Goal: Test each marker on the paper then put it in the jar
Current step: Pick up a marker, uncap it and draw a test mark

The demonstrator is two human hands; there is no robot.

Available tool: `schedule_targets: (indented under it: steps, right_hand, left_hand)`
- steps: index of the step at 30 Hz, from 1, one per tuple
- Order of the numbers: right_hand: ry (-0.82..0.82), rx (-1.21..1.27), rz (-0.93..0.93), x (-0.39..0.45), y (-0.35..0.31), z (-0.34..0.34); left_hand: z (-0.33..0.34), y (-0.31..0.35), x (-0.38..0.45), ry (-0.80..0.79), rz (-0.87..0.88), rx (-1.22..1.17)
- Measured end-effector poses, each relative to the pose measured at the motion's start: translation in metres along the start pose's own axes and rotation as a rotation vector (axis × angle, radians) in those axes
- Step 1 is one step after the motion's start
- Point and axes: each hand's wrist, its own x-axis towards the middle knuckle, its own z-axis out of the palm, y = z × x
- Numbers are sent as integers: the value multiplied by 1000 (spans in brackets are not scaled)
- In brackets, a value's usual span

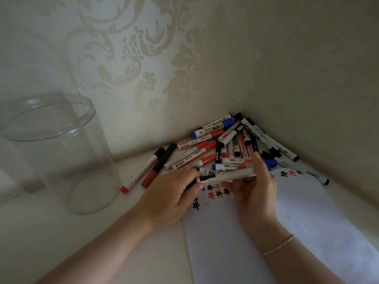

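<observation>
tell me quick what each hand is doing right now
Left hand: grips the black-capped end of a white marker.
Right hand: holds the same marker's barrel, fingers curled round it, above the paper.

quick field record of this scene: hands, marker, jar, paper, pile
left hand: grips the black-capped end of the held marker
right hand: holds the marker's barrel
held marker: white barrel, lying level above the paper's top edge
jar: clear, upright, no lid, at far left, no markers inside
paper: white, black and red test marks near its top
marker pile: red, blue and black caps, heaped in the wall corner
</observation>
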Motion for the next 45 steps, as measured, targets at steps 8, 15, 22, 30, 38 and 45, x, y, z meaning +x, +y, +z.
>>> schedule_targets:
  steps: [8, 15, 22, 30, 38, 45]
  right_hand:
    - [-14, -315, -116, -3, 11, 10]
    - [-68, -386, -143, -4, 11, 12]
    - [-169, -308, -29, -8, -5, 35]
    - [-567, -579, -124, -16, -40, 135]
    - [-948, -1906, -788, 10, 15, 135]
    - [-1002, -1953, -955, 10, 41, 129]
  left_hand:
    - [8, 6, -4, 329, -162, -100]
    - [3, 9, -1, 416, -166, -87]
    - [-34, 47, 14, 752, -195, -229]
    - [-136, 64, 33, 983, 260, 354]
    - [-220, 43, 3, 1135, -34, 411]
    - [-212, 22, -4, 575, -389, 677]
